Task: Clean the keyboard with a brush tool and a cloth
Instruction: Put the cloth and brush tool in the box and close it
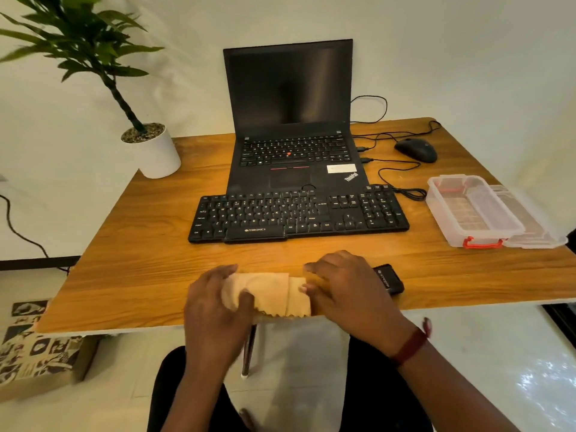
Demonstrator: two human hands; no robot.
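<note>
Wooden table (140, 260) — laptop (290, 120), keyboard (296, 215), mouse (416, 150), potted plant (152, 151) (clear box (473, 210) at right)

"ZEBRONICS" is showing in white on the keyboard's (299, 216) near edge, left of centre. "ThinkPad" is running slantwise across the laptop's (291, 120) right palm rest. The sticker beside it is staying illegible.

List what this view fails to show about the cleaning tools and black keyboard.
Head view only:
Beige cloth: the left hand and right hand gripping it cover its ends.
Small black device: the right hand hides its left part; label too small to read.
Brush tool: not identifiable; a blurred dark rod below the wooden table may be a leg.
Black wired keyboard: dust too small to see.
</note>
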